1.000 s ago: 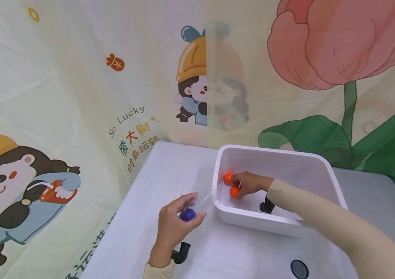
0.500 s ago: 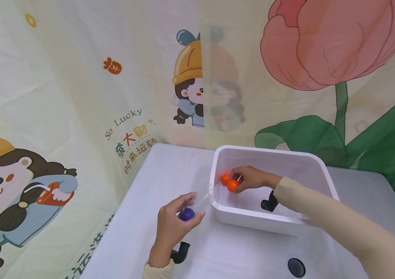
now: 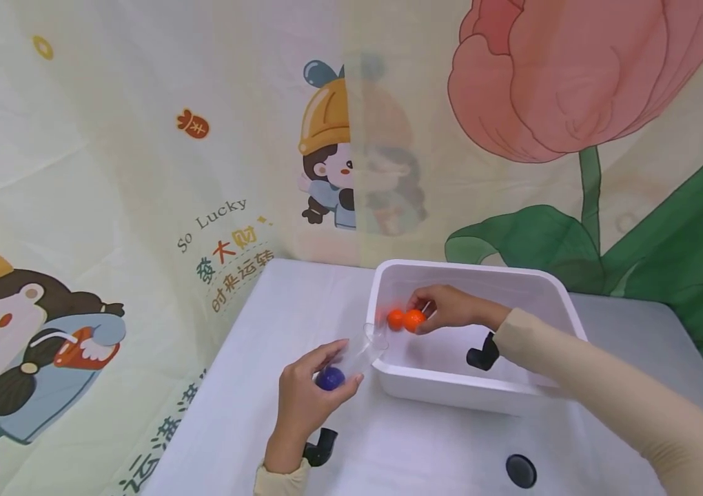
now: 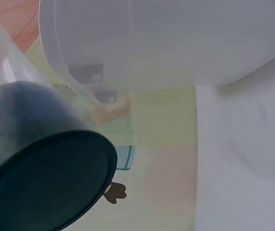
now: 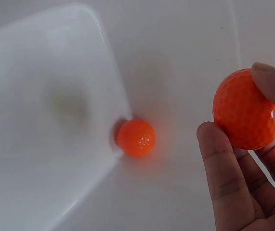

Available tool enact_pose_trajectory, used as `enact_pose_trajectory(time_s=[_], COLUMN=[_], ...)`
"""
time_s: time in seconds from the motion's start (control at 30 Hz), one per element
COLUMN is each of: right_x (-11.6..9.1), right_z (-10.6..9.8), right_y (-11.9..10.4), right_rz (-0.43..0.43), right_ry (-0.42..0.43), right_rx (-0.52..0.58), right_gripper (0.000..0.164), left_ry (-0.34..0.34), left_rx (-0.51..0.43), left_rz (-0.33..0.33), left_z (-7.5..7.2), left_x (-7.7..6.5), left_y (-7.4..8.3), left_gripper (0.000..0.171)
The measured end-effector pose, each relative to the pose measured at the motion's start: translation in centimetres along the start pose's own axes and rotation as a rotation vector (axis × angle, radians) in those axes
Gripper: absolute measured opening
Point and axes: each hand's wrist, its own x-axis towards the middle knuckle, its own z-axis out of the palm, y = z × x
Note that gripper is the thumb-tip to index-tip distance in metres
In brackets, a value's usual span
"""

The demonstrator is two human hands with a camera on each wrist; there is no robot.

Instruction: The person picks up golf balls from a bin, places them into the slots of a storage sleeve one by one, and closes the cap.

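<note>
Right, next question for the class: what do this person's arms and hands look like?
The left sleeve and right sleeve are plain beige. The left hand and right hand wear no gloves. A bent black piece shows by the left wrist, a similar one by the right.

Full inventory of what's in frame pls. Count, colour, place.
Held ball: 1, orange, in the right hand, inside the bin
Loose ball: 1, orange, in the bin near a corner
Dark ball: 1, blue-purple, inside the tube
Tube: 1, clear, tilted, in the left hand
End cap: 1, dark, on the tube's lower end
Bin: 1, white, on the table
Disc: 1, black, on the table
Table: 1, white
Printed cloth: panel count unclear, pale, behind the table
Wrist devices: 2, black, one per wrist
Sleeves: 2, beige
Left hand: 1, round the tube
Right hand: 1, inside the bin
</note>
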Motion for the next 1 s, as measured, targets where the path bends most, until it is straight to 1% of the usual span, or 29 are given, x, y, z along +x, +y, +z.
enact_pose_trajectory(time_s=[0.23,0.47,0.6,1.0], right_x=[-0.6,-1.3,-1.8,-3.0], right_z=[-0.6,-1.2,-1.2,-1.3], right_y=[-0.9,-1.9,-2.5,-4.2], right_rz=[-0.023,-0.013,-0.024,-0.081], right_ry=[0.018,0.02,0.025,0.018], right_rx=[0.007,0.015,0.02,0.028], right_gripper=[0.031,0.031,0.03,0.032], left_ry=[0.005,0.007,0.004,0.015], left_rx=[0.021,0.029,0.032,0.018], left_rz=[0.0,-0.011,-0.014,0.036], left_z=[0.1,0.2,0.3,0.6], left_x=[0.1,0.1,0.0,0.1], left_y=[0.4,0.9,1.0,0.9], left_gripper=[0.052,0.052,0.053,0.052])
